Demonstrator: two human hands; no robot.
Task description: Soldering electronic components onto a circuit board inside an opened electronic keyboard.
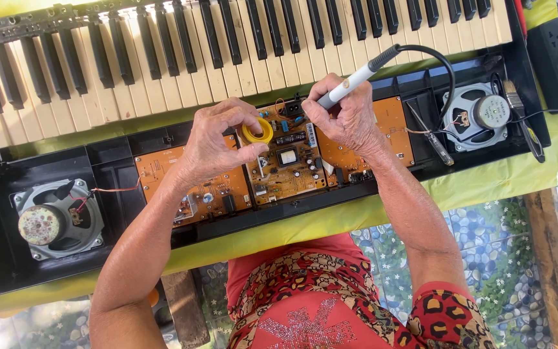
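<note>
An opened keyboard lies on a yellow-green cloth, its circuit boards exposed. The left hand pinches a small yellow spool between thumb and fingers, just above the middle board. The right hand is closed round a white soldering iron (its tip is hidden behind the fingers), held over the same board. A speaker sits at each end; a screwdriver lies near the right one.

Single head-worn view here, looking almost straight down, close over the worktop; the opened keyboard runs tilted across frame, both hands centre, the far edge probably cropped off the top.
</note>
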